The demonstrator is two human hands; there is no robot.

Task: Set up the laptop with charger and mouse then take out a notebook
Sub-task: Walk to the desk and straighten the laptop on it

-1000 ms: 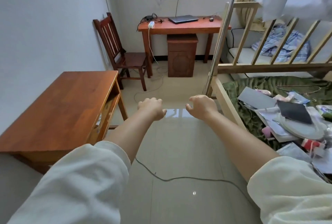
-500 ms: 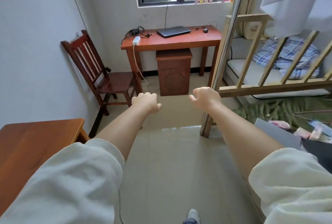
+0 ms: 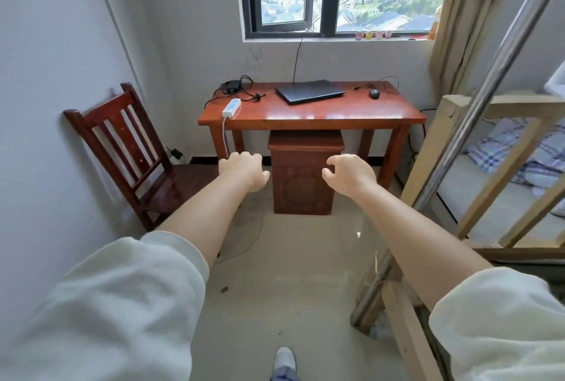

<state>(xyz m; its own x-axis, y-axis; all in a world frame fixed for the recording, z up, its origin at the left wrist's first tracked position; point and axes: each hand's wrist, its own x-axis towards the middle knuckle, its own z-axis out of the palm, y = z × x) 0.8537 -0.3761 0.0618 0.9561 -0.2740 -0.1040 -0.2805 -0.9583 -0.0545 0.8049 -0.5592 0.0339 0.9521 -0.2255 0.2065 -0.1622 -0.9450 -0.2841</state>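
Observation:
A closed dark laptop point(image 3: 309, 91) lies on a red-brown desk point(image 3: 312, 116) under the window. A black mouse point(image 3: 374, 93) sits to its right, with a thin black cable behind it. At the desk's left end are a black charger brick point(image 3: 234, 85) with tangled cable and a white power strip point(image 3: 231, 107). My left hand point(image 3: 244, 169) and my right hand point(image 3: 348, 173) are stretched forward in the air, well short of the desk, fingers loosely curled, holding nothing. No notebook is in view.
A small wooden cabinet point(image 3: 301, 172) stands under the desk. A wooden chair point(image 3: 134, 154) is against the left wall. A bunk bed frame point(image 3: 489, 172) with a metal pole point(image 3: 452, 148) fills the right side. Cables trail on the tiled floor point(image 3: 275, 273).
I have walked toward the desk; it now looks much nearer and larger. The near table on the left and the cluttered lower bed have left the view. Both hands stay empty.

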